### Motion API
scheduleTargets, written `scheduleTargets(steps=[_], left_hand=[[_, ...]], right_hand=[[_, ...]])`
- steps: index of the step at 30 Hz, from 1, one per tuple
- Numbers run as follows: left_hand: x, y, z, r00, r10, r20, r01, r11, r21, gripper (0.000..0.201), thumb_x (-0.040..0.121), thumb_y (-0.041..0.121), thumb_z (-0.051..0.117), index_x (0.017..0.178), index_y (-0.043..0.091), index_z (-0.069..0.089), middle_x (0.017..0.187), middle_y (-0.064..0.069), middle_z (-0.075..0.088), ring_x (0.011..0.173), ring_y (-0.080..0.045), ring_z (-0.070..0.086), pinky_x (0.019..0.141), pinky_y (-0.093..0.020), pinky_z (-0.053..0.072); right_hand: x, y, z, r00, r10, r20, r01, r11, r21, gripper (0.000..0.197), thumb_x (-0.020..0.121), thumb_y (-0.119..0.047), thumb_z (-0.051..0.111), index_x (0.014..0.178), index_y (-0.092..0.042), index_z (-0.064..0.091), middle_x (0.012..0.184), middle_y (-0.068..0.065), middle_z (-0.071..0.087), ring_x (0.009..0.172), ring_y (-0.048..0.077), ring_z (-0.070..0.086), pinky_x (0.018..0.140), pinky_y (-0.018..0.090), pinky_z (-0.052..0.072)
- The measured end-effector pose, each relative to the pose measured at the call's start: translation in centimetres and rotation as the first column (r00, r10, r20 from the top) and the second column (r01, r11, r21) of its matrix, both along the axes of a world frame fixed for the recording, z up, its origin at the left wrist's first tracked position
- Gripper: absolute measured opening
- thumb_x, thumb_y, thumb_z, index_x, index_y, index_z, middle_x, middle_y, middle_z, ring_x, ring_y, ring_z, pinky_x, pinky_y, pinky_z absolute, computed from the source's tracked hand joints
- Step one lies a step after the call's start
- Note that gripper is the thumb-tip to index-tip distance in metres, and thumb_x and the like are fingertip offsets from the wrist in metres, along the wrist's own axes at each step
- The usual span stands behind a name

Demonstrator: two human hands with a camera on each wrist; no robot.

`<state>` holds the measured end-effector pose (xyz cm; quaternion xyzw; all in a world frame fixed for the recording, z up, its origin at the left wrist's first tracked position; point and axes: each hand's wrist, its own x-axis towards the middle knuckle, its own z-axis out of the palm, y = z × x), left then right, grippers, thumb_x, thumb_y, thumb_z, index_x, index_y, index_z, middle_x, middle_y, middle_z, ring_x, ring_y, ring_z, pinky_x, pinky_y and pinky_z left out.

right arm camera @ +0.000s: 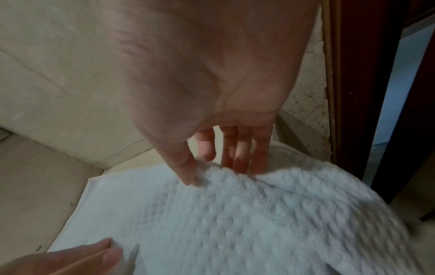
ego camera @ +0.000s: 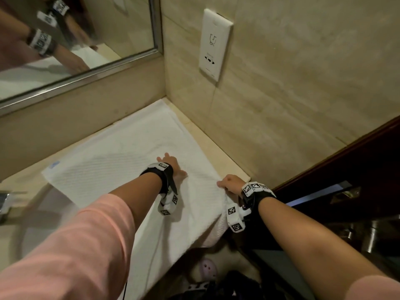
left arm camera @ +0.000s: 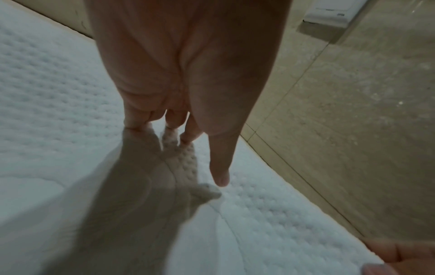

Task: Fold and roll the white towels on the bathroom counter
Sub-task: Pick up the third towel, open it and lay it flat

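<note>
A white textured towel (ego camera: 121, 169) lies spread flat on the beige counter (ego camera: 234, 167) in the corner, its near part hanging over the front edge. My left hand (ego camera: 171, 167) rests on the towel's middle, fingers straight and pressing down; in the left wrist view the left hand (left arm camera: 200, 134) touches the towel (left arm camera: 47, 93) with its fingertips, thumb stretched out. My right hand (ego camera: 229, 184) holds the towel's right edge. In the right wrist view the right hand (right arm camera: 215, 167) pinches the towel (right arm camera: 235, 223), thumb on top and fingers behind the raised edge.
Beige tiled walls close the corner behind and to the right, with a white socket plate (ego camera: 214, 44) on the right wall. A mirror (ego camera: 75, 40) hangs above the counter. A dark wooden door frame (ego camera: 346, 159) stands right. A metal tap (ego camera: 5, 204) shows at the left.
</note>
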<state>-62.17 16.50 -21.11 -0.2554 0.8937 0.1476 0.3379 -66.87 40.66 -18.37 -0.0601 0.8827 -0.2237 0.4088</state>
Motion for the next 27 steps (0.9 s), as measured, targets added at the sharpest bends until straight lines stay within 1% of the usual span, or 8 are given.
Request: scheduleTargets(steps=[2, 4, 6, 8, 10, 13, 18, 27], left_hand=[[0.0, 0.2, 0.0, 1.0, 0.009, -0.009, -0.01, 1.0, -0.009, 0.085, 0.067, 0.063, 0.068, 0.131, 0.009, 0.049, 0.156, -0.018, 0.013, 0.136, -0.046, 0.024, 0.109, -0.053, 0.031], [0.2, 0.4, 0.1, 1.0, -0.01, 0.013, 0.01, 1.0, -0.025, 0.091, 0.066, 0.058, 0.074, 0.136, 0.008, 0.043, 0.156, -0.019, 0.008, 0.14, -0.047, 0.016, 0.111, -0.055, 0.026], [0.3, 0.9, 0.3, 0.999, -0.018, 0.047, 0.019, 1.0, -0.02, 0.1, 0.071, 0.05, 0.075, 0.146, 0.006, 0.025, 0.157, -0.019, -0.004, 0.142, -0.048, 0.001, 0.114, -0.057, 0.02], [0.0, 1.3, -0.1, 0.997, -0.015, 0.081, 0.017, 1.0, -0.022, 0.101, 0.075, 0.043, 0.071, 0.15, 0.006, 0.014, 0.157, -0.02, -0.007, 0.141, -0.05, -0.007, 0.114, -0.06, 0.014], [-0.3, 1.5, -0.2, 0.994, -0.043, 0.102, 0.046, 0.999, -0.028, 0.1, 0.073, 0.04, 0.068, 0.149, 0.006, 0.014, 0.157, -0.022, -0.004, 0.14, -0.052, -0.01, 0.112, -0.065, 0.01], [-0.5, 1.7, -0.5, 0.992, -0.03, 0.123, 0.035, 0.998, -0.043, 0.098, 0.076, 0.033, 0.066, 0.148, 0.0, 0.01, 0.155, -0.026, -0.008, 0.138, -0.055, -0.009, 0.111, -0.065, 0.016], [-1.0, 1.9, -0.1, 0.99, -0.046, 0.135, 0.052, 0.998, -0.037, 0.096, 0.073, 0.033, 0.071, 0.146, -0.001, 0.02, 0.155, -0.027, -0.007, 0.138, -0.056, -0.006, 0.109, -0.066, 0.018], [-0.7, 2.2, 0.3, 0.995, -0.04, 0.094, 0.046, 0.997, -0.064, 0.094, 0.079, 0.032, 0.068, 0.147, -0.003, 0.014, 0.154, -0.031, -0.007, 0.137, -0.059, -0.003, 0.109, -0.066, 0.017]], right_hand=[[0.0, 0.3, -0.3, 0.996, -0.026, -0.083, 0.032, 0.997, 0.066, 0.033, 0.089, -0.04, 0.054, 0.066, -0.02, 0.043, 0.071, 0.002, 0.045, 0.063, 0.019, 0.046, 0.066, 0.029, 0.037], [0.0, 0.6, -0.3, 0.993, 0.004, -0.115, 0.015, 0.986, 0.164, 0.026, 0.085, -0.038, 0.058, 0.093, -0.014, 0.056, 0.095, 0.009, 0.056, 0.087, 0.026, 0.058, 0.075, 0.029, 0.04], [0.1, 0.7, -0.3, 0.99, 0.079, -0.12, -0.048, 0.968, 0.247, 0.047, 0.082, -0.044, 0.062, 0.112, -0.008, 0.052, 0.117, 0.009, 0.057, 0.108, 0.03, 0.057, 0.082, 0.03, 0.042], [0.2, 0.5, -0.6, 0.979, 0.168, -0.116, -0.126, 0.945, 0.301, 0.041, 0.082, -0.05, 0.059, 0.093, -0.011, 0.056, 0.117, 0.01, 0.062, 0.105, 0.032, 0.059, 0.082, 0.032, 0.044], [0.3, 0.3, -0.9, 0.973, 0.202, -0.111, -0.156, 0.932, 0.328, 0.032, 0.088, -0.042, 0.057, 0.087, -0.01, 0.058, 0.114, 0.012, 0.065, 0.102, 0.033, 0.061, 0.078, 0.029, 0.044], [-0.3, 0.9, -1.0, 0.977, 0.14, -0.159, -0.081, 0.94, 0.332, 0.019, 0.093, -0.024, 0.05, 0.104, -0.009, 0.056, 0.12, 0.013, 0.06, 0.107, 0.033, 0.058, 0.077, 0.029, 0.043], [-1.5, 2.3, -0.2, 0.964, 0.053, -0.259, 0.07, 0.894, 0.443, 0.037, 0.101, -0.014, 0.04, 0.134, 0.004, 0.041, 0.135, 0.018, 0.048, 0.121, 0.031, 0.052, 0.091, 0.031, 0.045], [-1.0, 1.6, -0.7, 0.955, -0.042, -0.294, 0.157, 0.912, 0.379, 0.053, 0.094, -0.01, 0.045, 0.14, 0.006, 0.024, 0.134, 0.024, 0.048, 0.118, 0.038, 0.053, 0.088, 0.039, 0.048]])
